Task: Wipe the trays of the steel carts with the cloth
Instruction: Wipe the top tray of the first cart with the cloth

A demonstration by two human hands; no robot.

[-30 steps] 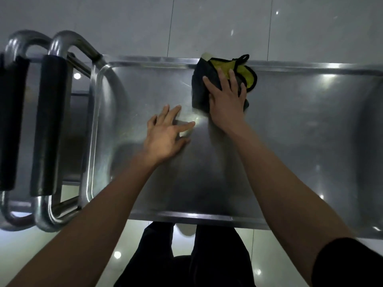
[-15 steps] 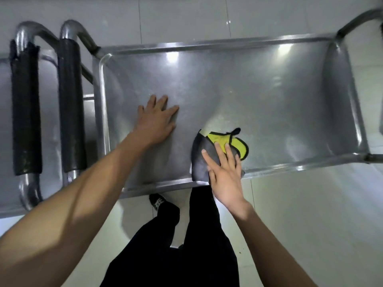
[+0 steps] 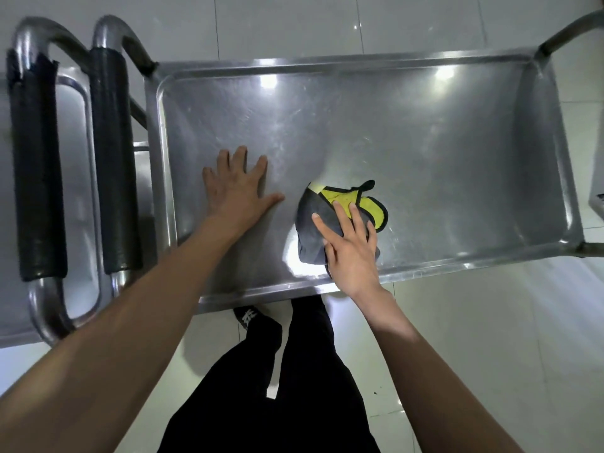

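The steel cart's top tray (image 3: 425, 132) fills the middle of the head view. A grey and yellow cloth (image 3: 313, 220) with black trim lies on it near the front rim. My right hand (image 3: 349, 253) presses flat on the cloth with straight, spread fingers. My left hand (image 3: 238, 188) rests flat on the bare steel to the left of the cloth, fingers spread, holding nothing.
Two steel handles with black grips, one (image 3: 114, 165) on this cart and one (image 3: 36, 165) on a second cart, stand at the left. The second cart's tray (image 3: 75, 191) shows behind them. The cart's frame bar (image 3: 568, 31) rises at the right. My dark-trousered legs (image 3: 271, 387) stand on pale floor tiles.
My right hand has drawn the cloth from the tray's far rim down to the near rim, then slightly back up. My left hand stays flat on the tray.
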